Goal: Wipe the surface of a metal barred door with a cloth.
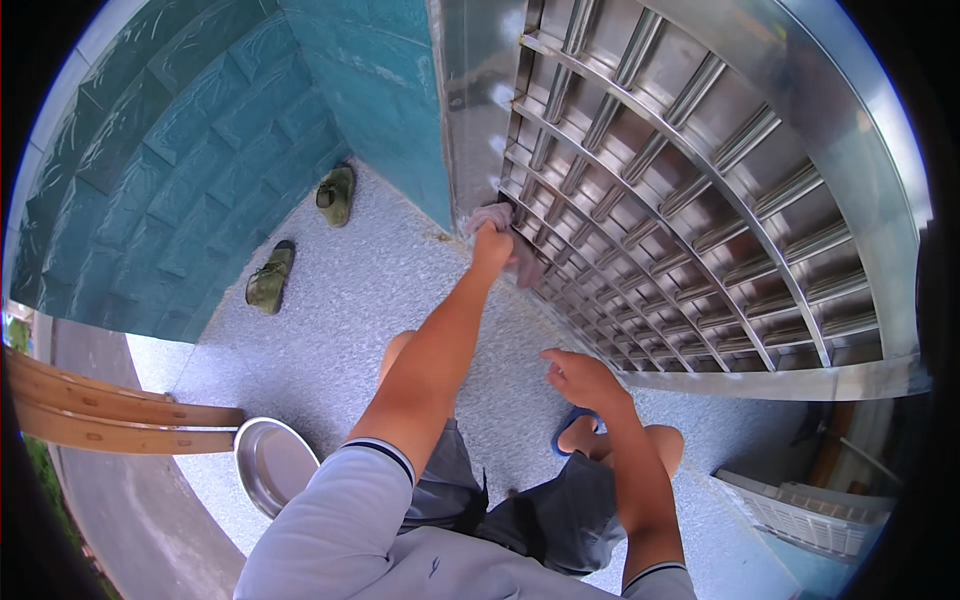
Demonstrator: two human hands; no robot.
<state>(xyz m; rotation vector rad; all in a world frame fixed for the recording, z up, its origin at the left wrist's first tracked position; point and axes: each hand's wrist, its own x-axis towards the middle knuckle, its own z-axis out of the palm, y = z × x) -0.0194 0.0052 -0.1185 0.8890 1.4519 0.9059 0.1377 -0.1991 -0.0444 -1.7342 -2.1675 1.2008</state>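
Cloth (527, 265), dull grey-pink, thin-looking & crumpled, is bunched at the low corner of the metal grille (690, 215), against the frame (480, 120). Left hand (491, 248) has its fingers closed round it, gripping a wad, w/ loose folds poking out both sides. Right hand (585, 382) is empty as far as seen, index finger out, rest loosely curled, near the grille's bottom edge but apart from it. Grille = shiny, steel-like: round tubes crossed by flat strips, approx rectangular gaps, smooth wide border. Floor (385, 260) below is speckled grey-blue. Teal wall (230, 160) has glossy raised blocks. Green shoes (343, 205) by wall look soft, fabric-like; basin (275, 465) is round, smooth metal, beside brown wooden slats (120, 415)
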